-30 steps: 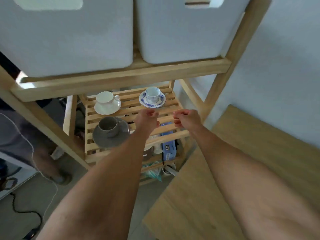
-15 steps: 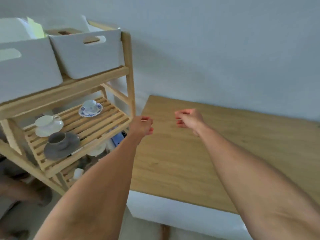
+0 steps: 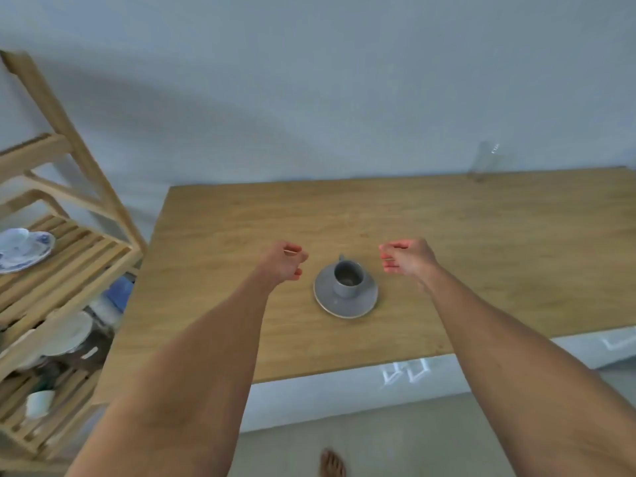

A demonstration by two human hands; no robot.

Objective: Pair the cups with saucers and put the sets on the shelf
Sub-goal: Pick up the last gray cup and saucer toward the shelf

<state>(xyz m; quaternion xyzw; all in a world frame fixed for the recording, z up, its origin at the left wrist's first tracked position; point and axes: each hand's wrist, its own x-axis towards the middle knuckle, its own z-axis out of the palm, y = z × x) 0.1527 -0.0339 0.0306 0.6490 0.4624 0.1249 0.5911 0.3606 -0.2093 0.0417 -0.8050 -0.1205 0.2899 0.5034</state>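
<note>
A grey cup [image 3: 347,277] stands upright on a grey saucer [image 3: 345,306] in the middle of the wooden table [image 3: 481,235]. My left hand [image 3: 284,259] hovers just left of the set and my right hand [image 3: 406,257] just right of it. Both have loosely curled fingers, hold nothing and touch neither cup nor saucer. At the left edge, a blue-patterned cup and saucer [image 3: 20,247] sit on the slatted wooden shelf [image 3: 79,259].
A clear glass [image 3: 485,161] stands at the table's far right by the wall. Lower shelf levels hold white dishes [image 3: 65,333] and a white cup [image 3: 39,402]. A bare foot [image 3: 332,463] shows on the floor below the table's front edge.
The view swung right from the shelf to the table. Both empty hands moved away from the shelf and now flank the grey cup and saucer, which came into view.
</note>
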